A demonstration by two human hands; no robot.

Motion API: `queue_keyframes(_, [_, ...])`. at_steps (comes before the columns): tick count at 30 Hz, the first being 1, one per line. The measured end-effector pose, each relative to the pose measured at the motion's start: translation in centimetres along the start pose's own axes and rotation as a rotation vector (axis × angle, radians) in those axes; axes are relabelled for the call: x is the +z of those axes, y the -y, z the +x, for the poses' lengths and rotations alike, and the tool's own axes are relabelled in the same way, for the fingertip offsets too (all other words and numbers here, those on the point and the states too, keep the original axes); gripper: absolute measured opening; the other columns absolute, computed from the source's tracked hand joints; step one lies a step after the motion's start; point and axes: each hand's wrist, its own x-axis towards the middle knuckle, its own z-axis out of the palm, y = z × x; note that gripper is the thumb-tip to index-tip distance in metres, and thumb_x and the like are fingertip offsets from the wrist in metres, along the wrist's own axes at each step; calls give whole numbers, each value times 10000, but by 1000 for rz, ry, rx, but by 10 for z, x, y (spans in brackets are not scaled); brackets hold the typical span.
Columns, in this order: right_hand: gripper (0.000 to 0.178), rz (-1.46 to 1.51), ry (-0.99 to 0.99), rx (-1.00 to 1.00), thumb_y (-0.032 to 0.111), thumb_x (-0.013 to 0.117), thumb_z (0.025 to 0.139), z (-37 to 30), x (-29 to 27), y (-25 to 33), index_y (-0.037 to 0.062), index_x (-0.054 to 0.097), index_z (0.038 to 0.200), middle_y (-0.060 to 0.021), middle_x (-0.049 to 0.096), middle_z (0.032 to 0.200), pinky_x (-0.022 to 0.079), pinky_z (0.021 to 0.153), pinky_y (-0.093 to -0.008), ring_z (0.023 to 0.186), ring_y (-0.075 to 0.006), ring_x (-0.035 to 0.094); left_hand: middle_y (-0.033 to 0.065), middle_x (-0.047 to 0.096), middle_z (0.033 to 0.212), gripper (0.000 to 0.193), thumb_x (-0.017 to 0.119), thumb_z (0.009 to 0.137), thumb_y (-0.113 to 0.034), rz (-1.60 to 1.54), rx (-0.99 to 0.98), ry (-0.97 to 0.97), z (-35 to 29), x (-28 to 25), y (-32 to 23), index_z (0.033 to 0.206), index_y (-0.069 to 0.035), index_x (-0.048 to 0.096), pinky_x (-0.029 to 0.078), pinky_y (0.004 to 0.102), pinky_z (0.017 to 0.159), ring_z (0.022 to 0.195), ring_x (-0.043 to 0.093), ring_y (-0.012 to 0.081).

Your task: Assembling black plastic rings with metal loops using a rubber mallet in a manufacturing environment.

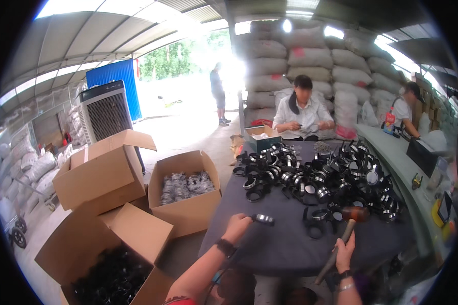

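Observation:
My left hand (pixel 237 228) is closed on a black ring-shaped part with a silver band (pixel 263 219), held over the near left of the dark-covered table (pixel 285 249). In my right hand (pixel 345 249) is a mallet (pixel 355 214). Its amber-brown head is up and its handle slants down toward me through my closed fingers. Just beyond both hands lies a big heap of similar black and silver ring parts (pixel 321 175), several with projecting tabs. A few loose rings (pixel 315 232) rest at the heap's near edge, close to the mallet head.
Across the table sits a person (pixel 303 109) by a small green box (pixel 262 141). Cardboard boxes stand at left: one of wrapped parts (pixel 186 158), another of black parts (pixel 153 235). A pale side bench (pixel 391 147) runs along the right, with another person (pixel 406 109) beyond.

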Motion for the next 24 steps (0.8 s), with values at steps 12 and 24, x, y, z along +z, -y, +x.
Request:
queue_keyframes(12, [653,-43,42,8,24,537,837,4,1,1,40,306,1447,-50,524,874,492,519,-265,645,-115,526,-41,478,641,214,539,951,-201,-460,-61,-268,-162,-71,50,806,-49,585,318,217,470,530,410,47])
queue_keyframes(24, [700,-23,203,-53,1,513,826,-26,42,47,50,265,1479,-35,521,854,481,512,-235,616,-82,512,-21,578,716,185,566,950,-194,-592,-146,-32,-201,-49,84,852,-43,609,427,211,591,661,524,58])
